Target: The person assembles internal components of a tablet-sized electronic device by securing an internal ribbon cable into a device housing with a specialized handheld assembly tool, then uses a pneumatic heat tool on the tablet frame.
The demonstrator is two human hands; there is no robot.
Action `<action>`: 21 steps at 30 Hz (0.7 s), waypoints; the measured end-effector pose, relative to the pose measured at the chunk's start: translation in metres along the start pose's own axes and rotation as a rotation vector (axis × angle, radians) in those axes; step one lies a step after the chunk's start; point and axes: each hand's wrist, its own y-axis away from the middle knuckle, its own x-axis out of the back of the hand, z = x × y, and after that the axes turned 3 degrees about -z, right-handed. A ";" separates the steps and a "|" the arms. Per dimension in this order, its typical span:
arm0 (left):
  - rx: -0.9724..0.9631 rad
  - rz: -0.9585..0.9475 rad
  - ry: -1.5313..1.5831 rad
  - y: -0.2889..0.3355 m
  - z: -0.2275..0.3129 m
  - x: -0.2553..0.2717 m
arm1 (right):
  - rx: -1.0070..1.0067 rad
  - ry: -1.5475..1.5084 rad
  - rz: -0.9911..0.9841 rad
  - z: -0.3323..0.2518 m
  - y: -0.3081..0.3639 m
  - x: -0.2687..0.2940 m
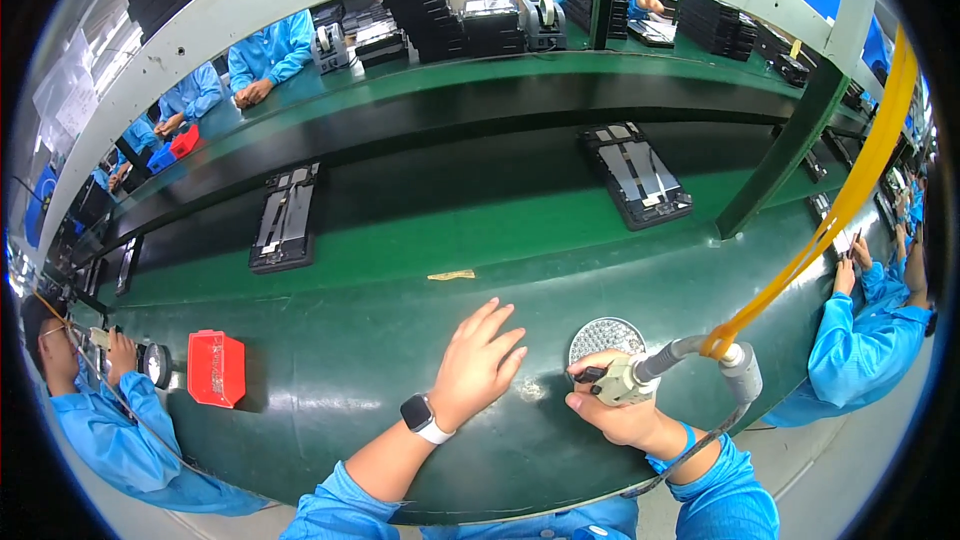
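Note:
My right hand (618, 418) grips an electric screwdriver (628, 383), a pale tool with a dark lever, a grey cable and a yellow elastic strap (800, 260) running up from it. Its tip is hidden by my hand. Just beyond it lies a round dish (606, 336) with a dimpled or screw-filled face; I cannot tell which. To the left, my left hand (476, 364) is held over the green bench (340, 340), fingers spread, nothing in it. A watch with a white strap (428, 418) is on that wrist. A yellowish strip (451, 275) lies ahead of the left hand.
Two opened tablet-like devices (284, 220) (636, 176) lie on the green strip beyond. A red bin (216, 370) stands left. A green post (785, 150) rises at right. Co-workers sit at both sides (110, 440) (860, 340); others work across, beside black tray stacks (425, 15).

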 end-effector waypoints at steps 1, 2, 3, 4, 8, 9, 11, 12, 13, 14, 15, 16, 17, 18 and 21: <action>0.000 -0.001 0.001 0.000 -0.001 0.000 | -0.001 0.000 0.002 0.000 0.000 0.000; -0.002 -0.001 0.002 0.000 -0.001 -0.002 | -0.008 0.022 -0.005 0.001 0.000 0.002; 0.006 -0.008 0.004 0.000 -0.001 -0.003 | -0.014 0.044 -0.013 0.001 0.000 0.003; 0.014 -0.015 0.006 -0.001 -0.001 -0.005 | -0.014 0.045 -0.009 0.001 0.000 0.004; 0.012 -0.023 0.004 0.001 -0.001 -0.003 | 0.004 0.079 -0.023 -0.008 -0.005 -0.001; 0.015 -0.019 0.001 0.000 -0.001 -0.003 | 0.023 0.085 -0.024 -0.010 -0.006 -0.002; 0.013 -0.017 0.000 -0.001 -0.001 -0.003 | 0.027 0.083 -0.026 -0.012 -0.007 -0.002; 0.013 -0.014 0.002 -0.001 -0.001 -0.004 | 0.031 0.083 -0.031 -0.013 -0.008 -0.002; 0.012 -0.011 0.004 -0.001 0.000 -0.004 | 0.033 0.084 -0.026 -0.014 -0.009 -0.002; 0.007 -0.015 0.006 -0.001 -0.001 -0.004 | 0.023 0.094 -0.027 -0.014 -0.009 -0.003; 0.002 -0.009 0.005 -0.001 -0.001 -0.003 | 0.014 0.103 -0.029 -0.015 -0.009 -0.003; -0.003 -0.003 0.004 -0.001 -0.001 -0.002 | 0.014 0.104 -0.022 -0.016 -0.010 -0.002; -0.006 -0.006 0.006 -0.001 0.000 -0.003 | 0.021 0.161 -0.042 -0.017 -0.011 0.000; -0.003 -0.005 0.004 -0.002 0.000 -0.003 | 0.028 0.219 -0.062 -0.017 -0.011 0.002; -0.001 -0.008 -0.003 -0.004 0.002 -0.003 | 0.028 0.242 -0.052 -0.018 -0.011 0.004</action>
